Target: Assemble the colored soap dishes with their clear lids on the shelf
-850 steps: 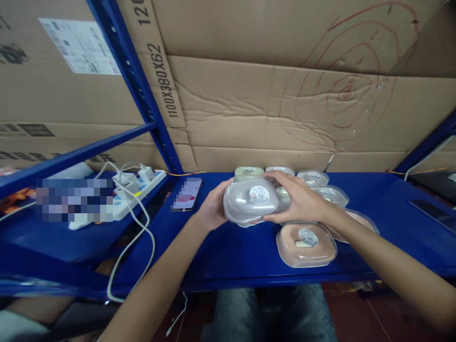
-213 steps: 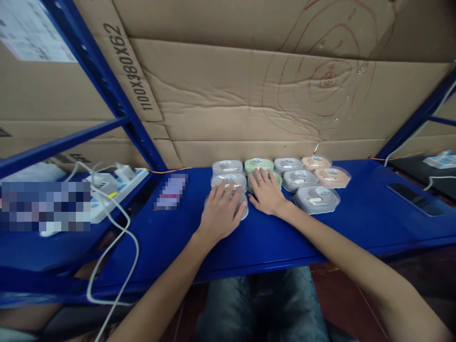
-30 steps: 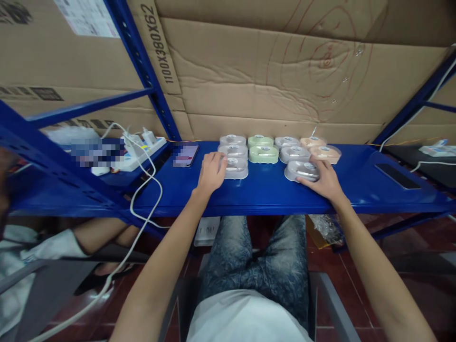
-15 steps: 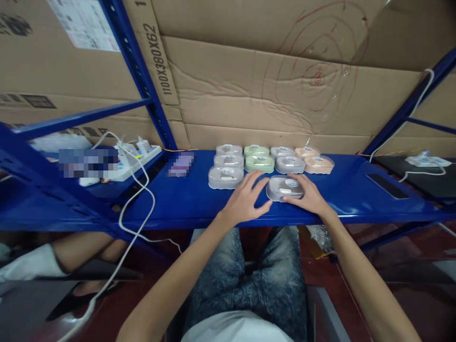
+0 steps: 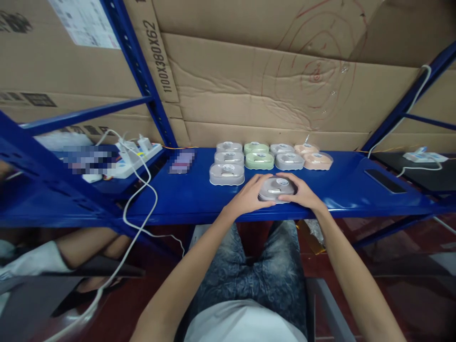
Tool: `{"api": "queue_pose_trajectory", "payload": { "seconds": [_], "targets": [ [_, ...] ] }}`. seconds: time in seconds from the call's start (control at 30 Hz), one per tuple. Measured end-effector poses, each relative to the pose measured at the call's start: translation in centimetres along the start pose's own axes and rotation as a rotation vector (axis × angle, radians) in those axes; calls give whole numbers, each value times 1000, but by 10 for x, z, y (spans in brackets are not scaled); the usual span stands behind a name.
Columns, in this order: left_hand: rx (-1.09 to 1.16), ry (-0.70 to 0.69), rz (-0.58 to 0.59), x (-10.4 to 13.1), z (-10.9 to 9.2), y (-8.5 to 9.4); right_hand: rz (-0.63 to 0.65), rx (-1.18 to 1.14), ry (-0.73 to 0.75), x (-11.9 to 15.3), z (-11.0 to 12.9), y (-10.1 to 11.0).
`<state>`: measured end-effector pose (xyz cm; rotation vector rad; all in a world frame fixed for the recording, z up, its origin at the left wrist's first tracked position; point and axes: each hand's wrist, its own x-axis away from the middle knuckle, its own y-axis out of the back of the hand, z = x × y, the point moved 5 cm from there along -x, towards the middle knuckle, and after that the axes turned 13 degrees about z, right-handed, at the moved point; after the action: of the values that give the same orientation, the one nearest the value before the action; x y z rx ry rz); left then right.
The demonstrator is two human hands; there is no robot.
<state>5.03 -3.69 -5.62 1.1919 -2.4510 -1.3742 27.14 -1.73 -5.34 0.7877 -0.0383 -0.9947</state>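
Note:
A grey oval plastic box with a see-through lid, a round sticker and a pale front clasp sits near the shelf's front edge. My left hand is closed around its left end, thumb at the front. At its right end, my right hand grips it the same way, fingers behind and thumb in front. Behind stand similar boxes in columns: several greyish ones, such as the nearest grey box on the left, green boxes, more grey boxes and peach boxes.
The boxes rest on a blue metal shelf. A phone lies at the left and a dark flat slab at the right. A white cable hangs over the left edge from a power strip. Another person's arm shows lower left.
My left hand has moved right and closed on the grey box's left end. The box has shifted slightly left, with my right hand still on it.

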Motion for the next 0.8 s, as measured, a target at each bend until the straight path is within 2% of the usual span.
{"api": "queue_pose_trajectory", "payload": {
  "seconds": [0.13, 0.27, 0.5, 0.57, 0.63, 0.73, 0.8],
  "targets": [
    [60, 28, -10, -1, 3, 2, -67, -96, -68, -1, -9, 4],
    [95, 130, -28, 1, 8, 2, -180, -26, -87, 1, -13, 8],
    [48, 114, -30, 2, 10, -1, -105, 268, 26, 2, 7, -1],
    [28, 118, -16, 2, 9, -2, -132, 299, 29, 1, 8, -1],
    [15, 132, -5, 3, 8, -2, -215, 268, 11, 2, 4, 4],
    [-12, 131, -13, 4, 5, -1, -334, 211, -24, 9, -8, 23],
    [-59, 93, -28, 4, 3, 0, -356, 304, -77, 21, -18, 41]
  ]
}}
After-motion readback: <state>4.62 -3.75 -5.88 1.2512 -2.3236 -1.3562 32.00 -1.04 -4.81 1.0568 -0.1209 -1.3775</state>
